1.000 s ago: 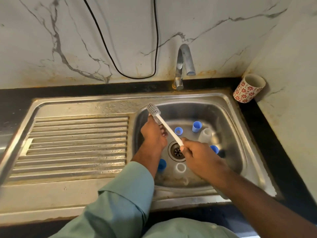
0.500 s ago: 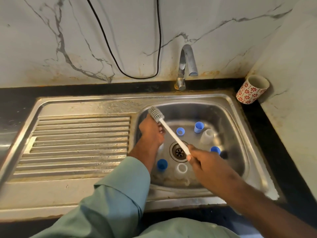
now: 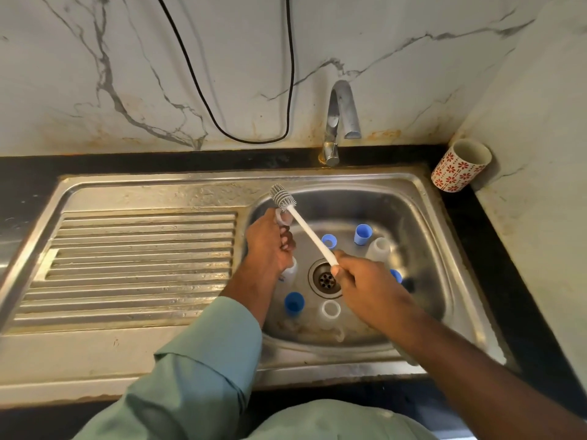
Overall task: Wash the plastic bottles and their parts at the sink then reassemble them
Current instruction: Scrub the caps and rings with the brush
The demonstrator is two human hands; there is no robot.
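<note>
My left hand (image 3: 270, 242) grips a small translucent plastic bottle (image 3: 289, 273) over the left side of the steel sink basin (image 3: 422, 223); its neck shows above my fingers. My right hand (image 3: 359, 281) holds the white handle of a bottle brush (image 3: 305, 228), whose grey bristle head is just above the bottle's mouth. Several blue caps lie in the basin, among them one at the back (image 3: 362, 234) and one at the front left (image 3: 294, 302). A translucent bottle (image 3: 378, 249) stands at the right and another (image 3: 331, 310) stands near the front.
The tap (image 3: 341, 122) stands behind the basin with no water running. The ribbed drainboard (image 3: 139, 265) lies to the left. A red-flowered white cup (image 3: 460, 165) leans in the back right corner. A black cable (image 3: 222, 90) hangs on the marble wall. The drain (image 3: 326, 279) is in the basin's middle.
The brush has been drawn a little up and out, so its bristle head now sits above the bottle's mouth. Both hands stay in nearly the same place.
</note>
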